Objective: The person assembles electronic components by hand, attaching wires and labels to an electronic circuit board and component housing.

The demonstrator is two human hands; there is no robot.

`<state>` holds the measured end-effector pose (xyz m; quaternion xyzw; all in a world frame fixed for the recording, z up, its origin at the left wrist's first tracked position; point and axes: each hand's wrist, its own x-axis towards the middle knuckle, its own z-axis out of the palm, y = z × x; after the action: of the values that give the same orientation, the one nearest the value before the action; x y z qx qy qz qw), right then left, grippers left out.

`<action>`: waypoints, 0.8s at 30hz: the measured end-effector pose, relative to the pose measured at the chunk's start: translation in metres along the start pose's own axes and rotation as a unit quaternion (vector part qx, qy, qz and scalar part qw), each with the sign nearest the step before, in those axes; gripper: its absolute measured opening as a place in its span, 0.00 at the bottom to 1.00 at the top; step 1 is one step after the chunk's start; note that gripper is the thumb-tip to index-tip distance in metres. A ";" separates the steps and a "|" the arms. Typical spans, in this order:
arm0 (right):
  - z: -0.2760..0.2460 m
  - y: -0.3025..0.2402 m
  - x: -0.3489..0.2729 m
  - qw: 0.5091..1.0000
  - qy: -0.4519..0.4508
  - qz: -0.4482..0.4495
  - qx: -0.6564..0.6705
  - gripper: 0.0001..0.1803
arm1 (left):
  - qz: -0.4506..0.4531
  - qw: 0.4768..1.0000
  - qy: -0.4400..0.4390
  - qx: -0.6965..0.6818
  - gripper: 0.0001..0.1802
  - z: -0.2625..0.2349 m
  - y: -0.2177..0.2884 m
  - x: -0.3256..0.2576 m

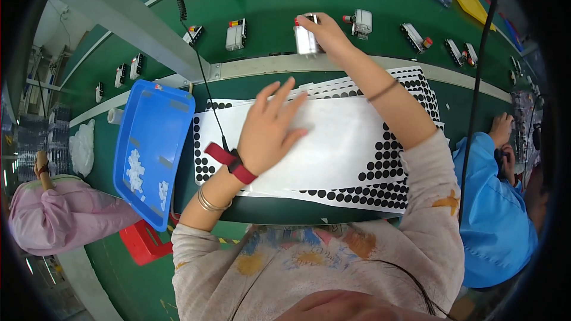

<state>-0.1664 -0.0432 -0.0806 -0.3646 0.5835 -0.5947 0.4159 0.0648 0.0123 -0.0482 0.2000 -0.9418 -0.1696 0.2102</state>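
Note:
My right hand [326,31] reaches over the green belt, its fingers closed round a small silvery-white box-shaped unit [306,40] with a red bit at its top. The unit is slightly blurred. My left hand [264,128] is open, fingers spread, over a white sheet [339,137]; whether it touches the sheet I cannot tell. This sheet bears rows of round black stickers [380,163] along its two ends, with a bare middle. More dotted sheets [357,197] lie stacked beneath it. A red wrist strap [229,163] with a dark cord is on my left wrist.
Several similar units [236,34] stand along the green belt [267,0]. A blue tray [156,142] with small white pieces lies left of the sheets. A pale rail [262,66] separates belt and table. Co-workers in pink [65,211] and blue [493,214] sit either side.

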 end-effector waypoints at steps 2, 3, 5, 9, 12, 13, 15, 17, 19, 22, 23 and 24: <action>0.003 0.007 0.024 0.992 0.041 -0.036 -0.110 0.26 | 0.048 0.996 -0.069 0.038 0.30 -0.001 0.005 -0.010; 0.009 0.007 0.029 0.968 0.080 -0.067 -0.228 0.25 | 0.043 0.996 -0.077 0.034 0.28 -0.002 0.005 -0.016; 0.004 0.005 0.033 0.896 0.092 -0.120 -0.417 0.21 | 0.039 0.995 -0.079 0.039 0.28 -0.006 0.005 -0.020; -0.031 0.008 0.027 0.675 0.126 -0.387 -0.615 0.17 | 0.040 0.993 -0.102 0.041 0.31 -0.009 0.010 -0.025; -0.055 0.002 0.020 0.538 0.165 -0.352 -0.747 0.11 | 0.067 0.992 -0.104 -0.001 0.33 -0.005 0.026 -0.016; -0.057 -0.004 0.018 0.542 0.099 -0.267 -0.791 0.10 | 0.090 0.992 -0.088 -0.014 0.35 0.000 0.034 -0.015; -0.060 -0.016 0.012 0.526 0.022 -0.179 -0.831 0.10 | 0.126 0.987 -0.089 -0.038 0.34 0.015 0.050 -0.015; -0.059 -0.030 -0.004 0.541 0.069 -0.264 -0.796 0.11 | 0.159 0.981 -0.089 -0.061 0.32 0.026 0.064 -0.022; -0.059 -0.048 -0.026 0.550 0.120 -0.340 -0.753 0.11 | 0.218 0.975 -0.033 0.033 0.26 0.037 0.071 -0.027; -0.042 -0.067 -0.070 0.758 0.083 -0.326 -0.558 0.11 | 0.226 0.972 -0.039 0.048 0.21 0.049 0.068 -0.036; -0.032 -0.068 -0.086 0.906 -0.045 -0.219 -0.359 0.10 | 0.224 0.973 -0.041 0.049 0.21 0.051 0.066 -0.037; -0.027 -0.069 -0.102 0.973 -0.167 -0.092 -0.130 0.10 | 0.233 0.971 -0.030 0.036 0.20 0.053 0.066 -0.037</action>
<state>-0.1562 0.0592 -0.0076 -0.5618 0.5417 -0.4803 0.4003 0.0507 0.0987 -0.0787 -0.0221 -0.9739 -0.0875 0.2082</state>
